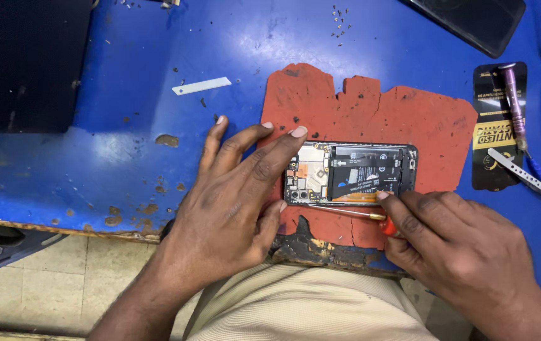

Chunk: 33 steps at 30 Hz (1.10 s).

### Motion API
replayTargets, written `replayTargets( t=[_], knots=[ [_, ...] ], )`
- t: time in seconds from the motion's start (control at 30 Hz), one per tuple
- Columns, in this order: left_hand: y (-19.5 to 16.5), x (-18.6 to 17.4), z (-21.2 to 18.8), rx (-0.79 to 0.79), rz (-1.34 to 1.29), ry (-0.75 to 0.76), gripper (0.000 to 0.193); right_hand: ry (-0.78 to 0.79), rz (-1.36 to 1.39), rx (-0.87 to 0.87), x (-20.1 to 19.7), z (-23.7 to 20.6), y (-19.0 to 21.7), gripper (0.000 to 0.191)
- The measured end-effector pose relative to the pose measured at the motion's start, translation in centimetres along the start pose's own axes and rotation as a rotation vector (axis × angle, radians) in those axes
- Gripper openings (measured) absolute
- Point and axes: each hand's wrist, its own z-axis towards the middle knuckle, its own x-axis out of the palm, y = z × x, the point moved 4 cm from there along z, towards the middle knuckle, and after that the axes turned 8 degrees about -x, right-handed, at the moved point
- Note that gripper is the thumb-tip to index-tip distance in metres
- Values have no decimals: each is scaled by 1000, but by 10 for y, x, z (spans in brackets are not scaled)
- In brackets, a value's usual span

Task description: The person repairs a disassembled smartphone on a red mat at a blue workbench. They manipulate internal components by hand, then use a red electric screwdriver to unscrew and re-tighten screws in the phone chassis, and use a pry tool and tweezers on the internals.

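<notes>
Phone [350,175] under left hand [232,202]; right hand [459,246] grips screwdriver [352,213].

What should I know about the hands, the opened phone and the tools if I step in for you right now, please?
Left hand: spread flat, fingertips steadying the left end of the opened phone.
Right hand: holds a red-handled screwdriver along the phone's lower edge, index fingertip on the black battery.
Phone lies face down on the red mat, back cover off, board exposed.
Loose screws lie at the top of the blue bench; tweezers and a purple screwdriver lie to the right.
Battery is not out.
</notes>
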Motion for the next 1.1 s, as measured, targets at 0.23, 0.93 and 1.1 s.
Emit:
replayTargets(
  t=[0.23, 0.93, 1.1],
  knots=[
    [0, 1, 1, -11, 23, 12, 88, 34, 3, -33, 1, 3, 4, 49],
    [-24, 1, -2, 351, 155, -155, 37, -210, 194, 15, -23, 8, 8, 52],
    [-25, 3, 6, 430, 154, 4, 27, -232, 181, -68, -32, 9, -1, 48]
  ],
)
